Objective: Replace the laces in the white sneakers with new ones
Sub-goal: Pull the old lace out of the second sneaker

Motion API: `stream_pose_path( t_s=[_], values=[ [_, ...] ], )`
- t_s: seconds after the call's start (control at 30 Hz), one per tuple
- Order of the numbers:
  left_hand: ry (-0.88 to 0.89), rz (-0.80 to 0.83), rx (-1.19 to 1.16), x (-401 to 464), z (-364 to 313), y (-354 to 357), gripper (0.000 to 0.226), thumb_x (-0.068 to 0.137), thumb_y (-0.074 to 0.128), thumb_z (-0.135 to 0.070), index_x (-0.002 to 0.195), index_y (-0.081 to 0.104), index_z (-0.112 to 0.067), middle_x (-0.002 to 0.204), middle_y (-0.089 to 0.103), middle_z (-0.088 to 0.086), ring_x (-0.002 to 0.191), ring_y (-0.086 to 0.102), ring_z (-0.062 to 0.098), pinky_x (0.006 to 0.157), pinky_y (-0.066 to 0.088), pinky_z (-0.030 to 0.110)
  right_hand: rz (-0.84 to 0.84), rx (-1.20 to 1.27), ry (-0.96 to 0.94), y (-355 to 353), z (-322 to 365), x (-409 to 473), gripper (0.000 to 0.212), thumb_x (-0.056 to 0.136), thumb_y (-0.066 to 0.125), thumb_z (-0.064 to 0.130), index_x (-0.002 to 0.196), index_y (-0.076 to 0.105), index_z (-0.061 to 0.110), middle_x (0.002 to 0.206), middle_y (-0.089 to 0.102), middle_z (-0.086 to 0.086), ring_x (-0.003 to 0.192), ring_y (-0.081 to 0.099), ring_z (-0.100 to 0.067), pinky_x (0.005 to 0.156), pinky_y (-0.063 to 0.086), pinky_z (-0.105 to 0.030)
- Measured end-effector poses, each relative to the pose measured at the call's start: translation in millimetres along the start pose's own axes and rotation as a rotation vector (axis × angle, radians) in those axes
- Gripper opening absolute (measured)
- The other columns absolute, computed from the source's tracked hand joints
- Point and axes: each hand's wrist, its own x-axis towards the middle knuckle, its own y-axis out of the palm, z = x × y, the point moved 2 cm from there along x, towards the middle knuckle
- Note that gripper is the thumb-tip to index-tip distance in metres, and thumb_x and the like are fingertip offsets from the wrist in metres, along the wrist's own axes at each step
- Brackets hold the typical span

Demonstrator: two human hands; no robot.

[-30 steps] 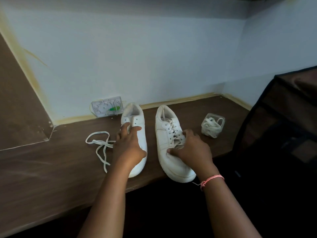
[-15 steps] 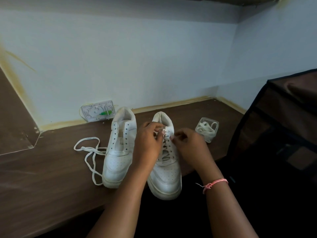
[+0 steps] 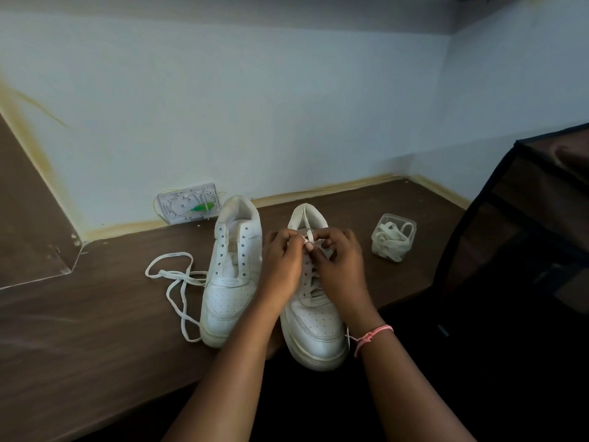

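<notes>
Two hands meet over the right sneaker [image 3: 314,301]: left hand [image 3: 280,266] and right hand [image 3: 339,266] both pinch its lace [image 3: 308,235] near the top eyelets, apparently at the knot, which the fingers half hide. Jerking could tighten that knot. The new laces [image 3: 390,242] wait right of the fingers.

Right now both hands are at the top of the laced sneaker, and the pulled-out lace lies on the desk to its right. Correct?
Not quite. In the head view the loose lace lies left of the unlaced sneaker. Both the left hand and the right hand are at the top of the laced sneaker.
</notes>
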Motion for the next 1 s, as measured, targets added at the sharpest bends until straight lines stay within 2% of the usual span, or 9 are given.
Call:
stream_pose_path(
  t_s=[0.07, 0.2, 0.33, 0.4, 0.5, 0.7, 0.77, 0.87, 1.0],
  values=[
    [-0.06, 0.065, -0.026, 0.1, -0.3, -2.0, 0.014, 0.093, 0.054, -0.023, 0.085, 0.065, -0.019, 0.113, 0.049, -0.003, 0.1, 0.054, 0.002, 0.079, 0.04, 0.019, 0.058, 0.063, 0.062, -0.7, 1.0, 0.7, 0.019, 0.085, 0.072, 0.015, 0.093, 0.065, 0.031, 0.096, 0.048, 0.015, 0.095, 0.056, -0.015, 0.085, 0.054, -0.043],
    [-0.038, 0.05, 0.002, -1.8, -0.3, -1.4, 0.01, 0.091, 0.061, -0.023, 0.088, 0.065, -0.014, 0.109, 0.051, -0.003, 0.078, 0.054, -0.011, 0.063, 0.041, 0.006, 0.166, -0.101, -0.028, -6.1, 0.6, 3.2, 0.018, 0.088, 0.064, 0.004, 0.103, 0.064, 0.016, 0.101, 0.045, 0.007, 0.092, 0.054, -0.012, 0.083, 0.052, -0.031],
    [-0.091, -0.003, -0.158, -2.8, -1.7, -3.9, 0.014, 0.086, 0.06, -0.026, 0.076, 0.064, -0.017, 0.102, 0.064, 0.008, 0.087, 0.062, 0.013, 0.078, 0.051, 0.029, 0.17, -0.203, -0.111, -15.0, 0.7, 7.8, 0.007, 0.091, 0.065, 0.012, 0.096, 0.061, 0.014, 0.098, 0.046, 0.005, 0.082, 0.05, -0.003, 0.07, 0.038, -0.009],
    [-0.178, -0.014, -0.28, -1.7, -3.6, -7.6, 0.013, 0.085, 0.061, -0.026, 0.074, 0.064, -0.02, 0.086, 0.067, 0.002, 0.079, 0.062, 0.015, 0.073, 0.05, 0.031, 0.185, -0.179, -0.053, -15.7, -2.6, 8.6, 0.005, 0.093, 0.062, 0.019, 0.093, 0.058, 0.016, 0.097, 0.048, 0.005, 0.082, 0.05, -0.002, 0.07, 0.038, -0.007],
    [-0.301, -0.087, -0.531, 1.4, -6.9, -13.9, 0.013, 0.09, 0.058, -0.022, 0.079, 0.061, -0.016, 0.07, 0.061, -0.003, 0.068, 0.056, 0.013, 0.066, 0.047, 0.027, 0.156, 0.116, 0.21, -16.1, -3.2, 8.0, 0.012, 0.096, 0.055, 0.029, 0.091, 0.055, 0.019, 0.094, 0.057, -0.001, 0.08, 0.055, -0.012, 0.075, 0.049, -0.026],
    [-0.389, -0.13, -0.851, 5.3, -17.8, -26.4, 0.023, 0.095, 0.057, -0.031, 0.074, 0.055, -0.021, 0.069, 0.063, -0.009, 0.078, 0.063, 0.012, 0.069, 0.05, 0.029, -0.043, 0.796, 0.761, -16.9, 0.8, 11.3, 0.012, 0.097, 0.051, 0.021, 0.093, 0.059, 0.012, 0.077, 0.059, -0.003, 0.07, 0.056, -0.016, 0.072, 0.05, -0.034],
    [-0.392, -0.164, -0.926, 5.9, -20.2, -31.7, 0.023, 0.095, 0.056, -0.032, 0.074, 0.054, -0.024, 0.072, 0.063, -0.008, 0.076, 0.062, 0.011, 0.066, 0.047, 0.026, -0.118, 1.003, 0.82, -21.9, -0.5, 16.3, 0.014, 0.097, 0.053, 0.023, 0.089, 0.06, 0.014, 0.074, 0.06, 0.0, 0.064, 0.056, -0.014, 0.066, 0.049, -0.031],
    [-0.351, -0.247, -0.986, 11.8, -24.0, -51.3, 0.026, 0.096, 0.052, -0.032, 0.071, 0.051, -0.024, 0.062, 0.059, -0.008, 0.056, 0.056, 0.007, 0.051, 0.041, 0.02, -0.169, 0.922, 0.807, -40.0, -7.7, 22.1, 0.018, 0.099, 0.047, 0.032, 0.087, 0.056, 0.023, 0.076, 0.065, 0.005, 0.063, 0.054, -0.01, 0.062, 0.037, -0.03],
    [-0.319, -0.329, -0.776, 16.6, -30.7, -83.5, 0.026, 0.094, 0.049, -0.028, 0.069, 0.05, -0.021, 0.062, 0.054, -0.005, 0.049, 0.046, 0.009, 0.043, 0.033, 0.018, -0.196, 0.958, 0.758, -62.5, -14.2, 25.8, 0.017, 0.102, 0.04, 0.029, 0.092, 0.052, 0.022, 0.071, 0.069, 0.002, 0.057, 0.05, -0.013, 0.057, 0.036, -0.027]
  ],
)
